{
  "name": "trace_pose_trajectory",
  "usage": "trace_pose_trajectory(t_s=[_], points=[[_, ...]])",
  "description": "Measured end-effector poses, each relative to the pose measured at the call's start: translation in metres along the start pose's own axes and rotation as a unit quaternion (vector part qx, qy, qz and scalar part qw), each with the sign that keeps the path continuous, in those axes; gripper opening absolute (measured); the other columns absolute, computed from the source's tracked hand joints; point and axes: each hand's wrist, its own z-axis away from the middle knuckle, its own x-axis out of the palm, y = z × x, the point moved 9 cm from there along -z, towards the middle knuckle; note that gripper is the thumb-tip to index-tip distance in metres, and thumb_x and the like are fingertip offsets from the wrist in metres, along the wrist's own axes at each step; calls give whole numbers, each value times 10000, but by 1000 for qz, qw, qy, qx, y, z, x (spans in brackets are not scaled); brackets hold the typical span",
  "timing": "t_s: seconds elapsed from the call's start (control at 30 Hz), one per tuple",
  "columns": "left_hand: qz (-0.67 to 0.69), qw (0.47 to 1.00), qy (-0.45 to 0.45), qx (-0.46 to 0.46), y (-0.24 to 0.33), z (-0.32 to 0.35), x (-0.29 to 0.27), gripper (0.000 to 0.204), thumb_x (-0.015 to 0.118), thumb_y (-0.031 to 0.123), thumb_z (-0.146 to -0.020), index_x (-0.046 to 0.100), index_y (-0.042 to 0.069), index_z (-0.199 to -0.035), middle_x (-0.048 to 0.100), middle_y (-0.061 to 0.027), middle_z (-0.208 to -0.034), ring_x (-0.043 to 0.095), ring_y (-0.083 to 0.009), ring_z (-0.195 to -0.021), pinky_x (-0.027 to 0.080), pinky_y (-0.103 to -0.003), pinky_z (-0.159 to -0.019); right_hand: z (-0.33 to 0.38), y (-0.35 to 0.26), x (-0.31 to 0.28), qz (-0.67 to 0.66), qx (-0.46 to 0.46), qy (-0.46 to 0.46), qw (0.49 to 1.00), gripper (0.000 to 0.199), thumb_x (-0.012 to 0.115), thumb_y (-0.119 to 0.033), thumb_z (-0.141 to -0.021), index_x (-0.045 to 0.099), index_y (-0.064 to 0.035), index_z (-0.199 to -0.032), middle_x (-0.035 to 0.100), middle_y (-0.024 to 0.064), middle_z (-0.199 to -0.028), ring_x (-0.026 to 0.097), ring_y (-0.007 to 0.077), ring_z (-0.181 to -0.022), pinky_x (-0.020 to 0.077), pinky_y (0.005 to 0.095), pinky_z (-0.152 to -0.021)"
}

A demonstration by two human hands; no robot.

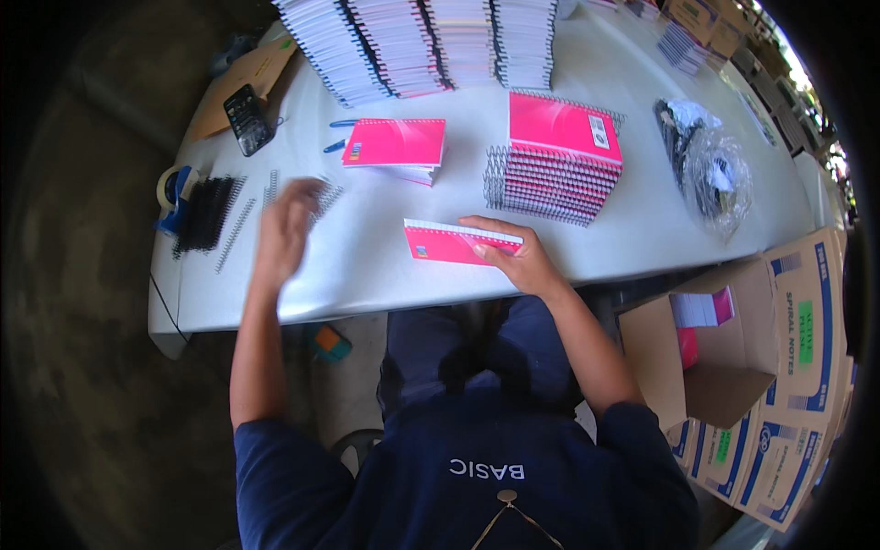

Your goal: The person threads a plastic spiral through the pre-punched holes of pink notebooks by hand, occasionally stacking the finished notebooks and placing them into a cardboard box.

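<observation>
My right hand grips a pink-covered notebook by its right end, just above the near table edge. Punched holes run along the notebook's upper edge, and no coil shows in them. Motion smears my left hand, so its fingers are unclear; it hovers by loose wire coils on the left part of the table. Ahead lies a short stack of pink notebooks. To its right stands a taller pile of coil-bound pink notebooks.
Tall stacks of bound books line the far side. At left are black coils, a tape dispenser and a phone. A clear plastic bag sits at right, above an opened cardboard box beside the table.
</observation>
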Motion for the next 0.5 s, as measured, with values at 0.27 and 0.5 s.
trace_pose_trajectory(t_s=[0.27,0.5], points=[[96,980,-158,-79,11,37,93,355,423,341,-966,523,13,-877,494,-77,-747,454,-152,-714,395,-270,-710,2,8,-2,-7,6,3,1000,306,567,-48,-870,586,-35,-1174,635,59,-1085,550,89,-925,446,241,-851],[94,980,-159,-77,7,32,104,305,461,314,-956,504,16,-910,498,-66,-696,456,-137,-668,395,-274,-644,4,3,-1,18,-21,2,1000,290,558,-25,-865,602,-32,-1152,644,69,-1095,568,90,-948,447,237,-852]])
